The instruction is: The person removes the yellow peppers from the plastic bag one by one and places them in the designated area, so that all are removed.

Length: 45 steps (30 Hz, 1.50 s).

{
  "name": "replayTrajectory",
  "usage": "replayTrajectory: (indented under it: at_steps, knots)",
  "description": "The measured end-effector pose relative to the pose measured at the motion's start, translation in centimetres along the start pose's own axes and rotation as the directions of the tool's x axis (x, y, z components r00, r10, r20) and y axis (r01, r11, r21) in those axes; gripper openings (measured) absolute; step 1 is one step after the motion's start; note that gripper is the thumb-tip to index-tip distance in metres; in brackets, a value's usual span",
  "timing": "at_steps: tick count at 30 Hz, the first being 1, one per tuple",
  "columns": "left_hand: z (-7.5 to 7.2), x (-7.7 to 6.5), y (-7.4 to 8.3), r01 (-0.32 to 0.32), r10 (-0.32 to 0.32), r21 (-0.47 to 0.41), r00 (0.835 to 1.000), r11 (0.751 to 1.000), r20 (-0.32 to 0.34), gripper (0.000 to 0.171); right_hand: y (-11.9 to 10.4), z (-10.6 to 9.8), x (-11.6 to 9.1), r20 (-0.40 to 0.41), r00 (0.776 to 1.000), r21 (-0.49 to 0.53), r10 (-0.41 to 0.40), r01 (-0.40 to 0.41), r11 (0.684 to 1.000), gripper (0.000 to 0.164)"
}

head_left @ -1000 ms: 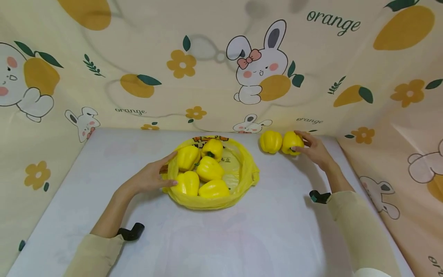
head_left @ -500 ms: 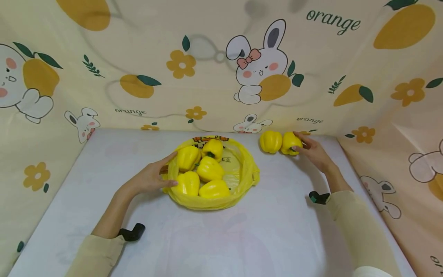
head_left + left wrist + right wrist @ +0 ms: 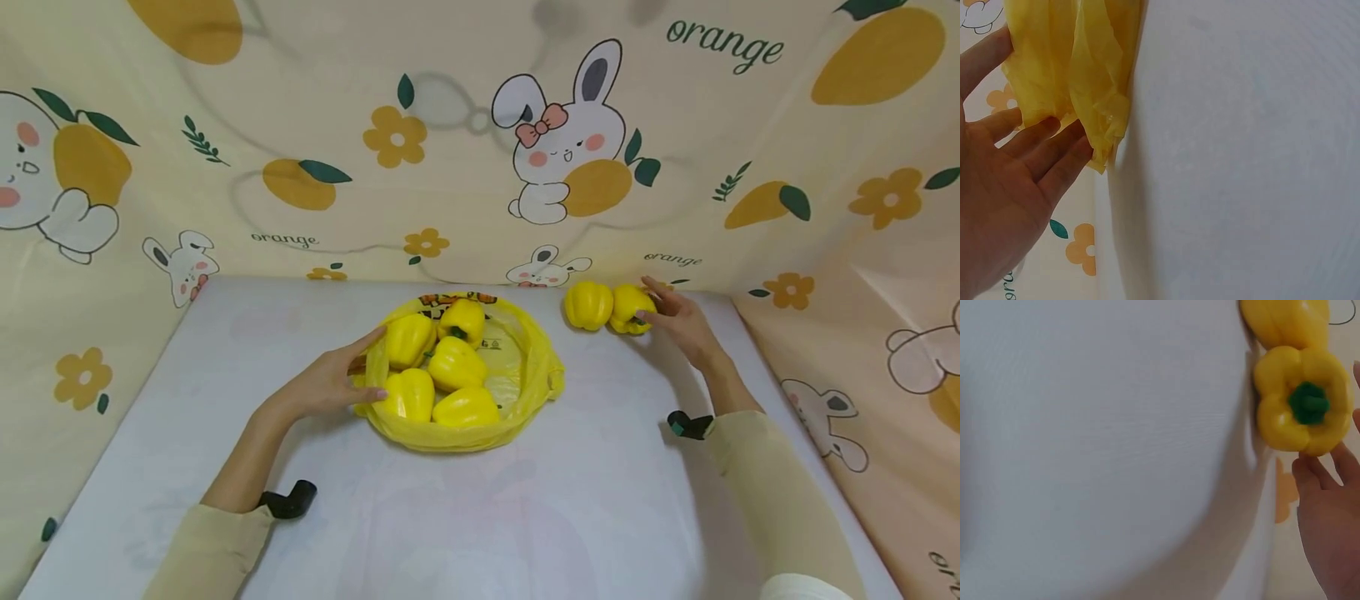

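Note:
A yellow plastic bag (image 3: 540, 367), its mouth rolled wide, sits on the table with several yellow bell peppers (image 3: 456, 365) inside. My left hand (image 3: 324, 385) is at the bag's left side, thumb and fingers spread. In the left wrist view its fingertips touch the thin bag wall (image 3: 1054, 62). Two more bell peppers stand side by side at the back right: a left one (image 3: 588, 305) and a right one (image 3: 624, 308). My right hand (image 3: 684, 327) is beside the right one, fingers loosely spread at its side. Its green stem (image 3: 1310, 405) faces the right wrist camera.
The white table (image 3: 480, 525) ends at the back against a cream cloth (image 3: 450, 192) printed with rabbits and fruit. More of this cloth hangs along both sides. A black wrist camera (image 3: 292, 500) is on the left wrist, another (image 3: 688, 425) on the right.
The right bell pepper has shifted slightly left, up against its neighbour. My right hand's fingers have since spread a little away from it. The left hand and bag stay put.

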<state>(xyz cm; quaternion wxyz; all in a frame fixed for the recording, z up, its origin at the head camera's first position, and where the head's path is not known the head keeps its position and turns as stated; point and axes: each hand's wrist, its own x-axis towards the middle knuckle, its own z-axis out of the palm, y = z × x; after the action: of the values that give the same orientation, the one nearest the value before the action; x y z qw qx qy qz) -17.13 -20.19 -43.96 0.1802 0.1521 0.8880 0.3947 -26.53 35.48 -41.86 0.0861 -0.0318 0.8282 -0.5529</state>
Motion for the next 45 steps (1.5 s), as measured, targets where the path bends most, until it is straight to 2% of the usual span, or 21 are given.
replayTrajectory:
  at_steps: [2, 8, 11, 17, 22, 26, 32, 42, 45]
  knots:
    - [-0.1, 0.1, 0.0, 0.0, 0.0, -0.002, 1.0, 1.0, 0.002, 0.104, -0.4, -0.1, 0.1, -0.015, 1.0, -0.004, -0.013, 0.013, 1.0, 0.069]
    - [-0.3, 0.1, 0.1, 0.008, -0.008, -0.003, 1.0, 1.0, 0.003, 0.103, -1.4, -0.1, 0.4, -0.052, 0.987, -0.011, -0.153, 0.153, 0.988, 0.065]
    - [-0.4, 0.1, 0.1, 0.013, -0.013, 0.002, 1.0, 1.0, 0.001, 0.103, -2.2, 0.3, 0.3, -0.053, 0.981, -0.007, -0.186, 0.186, 0.983, 0.063]
    - [-0.5, 0.1, 0.0, 0.008, -0.009, 0.007, 1.0, 1.0, 0.003, 0.105, -4.3, 1.7, -0.2, -0.036, 0.975, 0.022, -0.219, 0.219, 0.975, 0.061]
    - [-0.6, 0.2, -0.2, 0.013, -0.013, 0.016, 1.0, 1.0, 0.004, 0.106, -5.8, 3.2, -0.3, 0.006, 0.96, 0.018, -0.28, 0.279, 0.96, 0.059]
    - [-0.7, 0.2, 0.0, 0.016, -0.016, 0.009, 1.0, 1.0, 0.007, 0.106, -6.3, 4.4, -0.1, 0.041, 0.958, 0.002, -0.284, 0.284, 0.959, 0.057]
    - [-0.6, 0.1, 0.0, 0.014, -0.014, 0.012, 1.0, 1.0, 0.008, 0.105, -5.6, 6.1, 0.8, 0.077, 0.958, 0.003, -0.277, 0.278, 0.961, 0.056]
    - [-0.3, 0.1, 0.2, 0.006, -0.006, 0.004, 1.0, 1.0, 0.007, 0.104, -5.8, 8.9, 1.1, 0.144, 0.924, 0.078, -0.355, 0.347, 0.935, 0.053]
    - [-0.1, 0.1, 0.2, 0.005, -0.005, -0.004, 1.0, 1.0, 0.014, 0.103, -5.9, 9.6, 0.9, 0.164, 0.922, 0.089, -0.352, 0.342, 0.936, 0.052]
